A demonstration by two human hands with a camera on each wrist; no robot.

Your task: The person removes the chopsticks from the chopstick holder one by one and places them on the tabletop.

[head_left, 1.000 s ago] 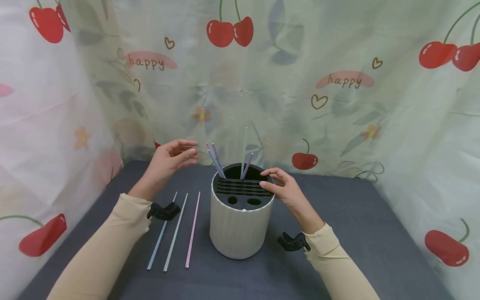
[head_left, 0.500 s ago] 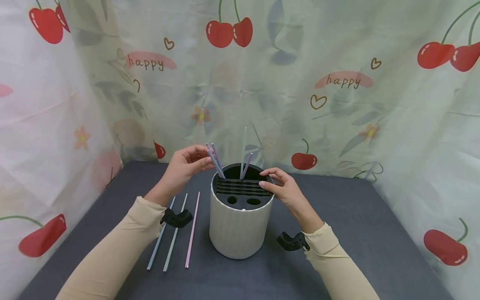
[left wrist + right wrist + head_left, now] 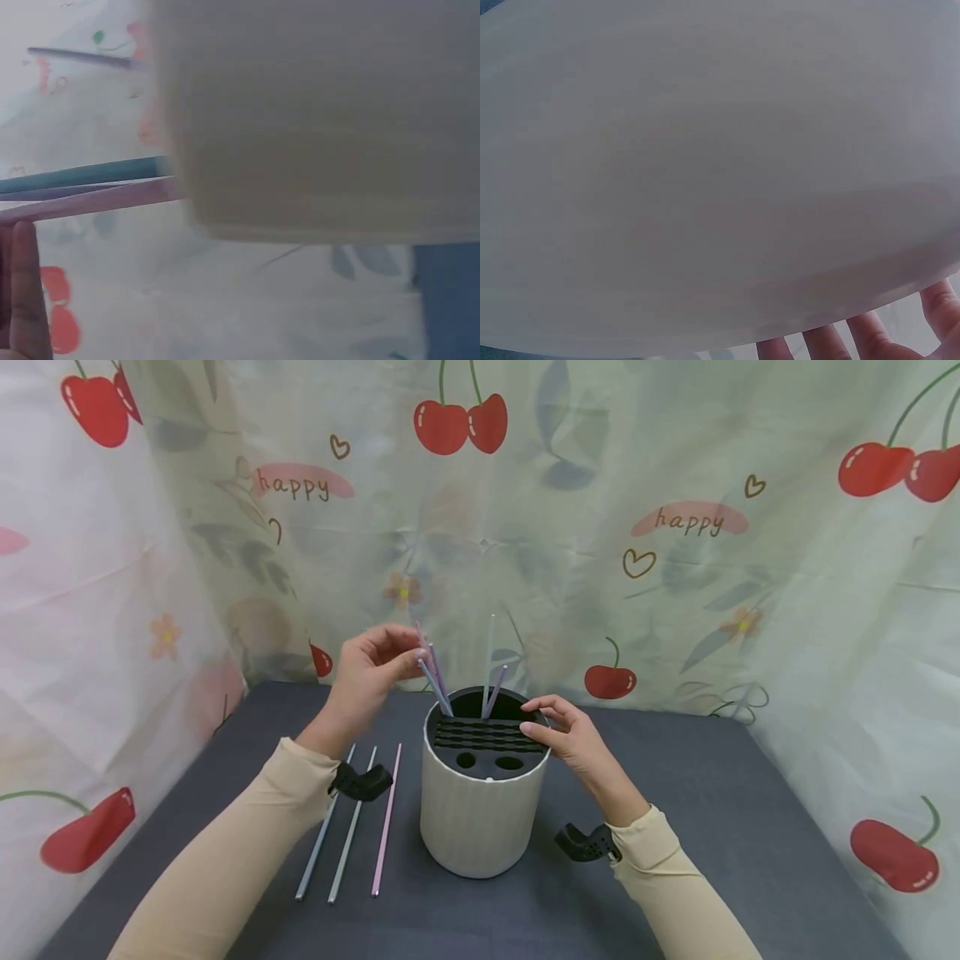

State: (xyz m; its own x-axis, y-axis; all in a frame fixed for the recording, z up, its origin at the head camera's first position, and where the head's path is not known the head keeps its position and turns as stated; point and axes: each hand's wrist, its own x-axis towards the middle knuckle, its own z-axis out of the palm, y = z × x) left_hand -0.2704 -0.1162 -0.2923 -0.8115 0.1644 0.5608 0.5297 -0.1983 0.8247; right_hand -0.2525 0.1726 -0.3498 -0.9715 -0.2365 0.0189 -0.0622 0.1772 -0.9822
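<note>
In the head view, my left hand [image 3: 372,672] pinches a pink chopstick [image 3: 421,633] near its upper end. Its lower part is hidden in the round white utensil holder [image 3: 480,827]. A blue chopstick [image 3: 431,677] and a purple chopstick [image 3: 438,668] lean beside it. Farther right in the back compartment stand a pale green chopstick [image 3: 490,660] and another purple one. My right hand [image 3: 573,739] grips the holder's right rim, thumb on the black slotted top [image 3: 487,735]. In the right wrist view, several fingers [image 3: 870,334] show beyond the white wall.
On the dark table [image 3: 675,877], left of the holder, lie a blue chopstick [image 3: 315,856], a pale green one and a pink one, side by side. A cherry-printed curtain [image 3: 525,527] hangs behind and on both sides. Each wrist wears a black camera mount.
My left hand has moved right to the leaning chopsticks and taken hold of the pink one, which now stands higher than before. My right hand has stayed on the rim.
</note>
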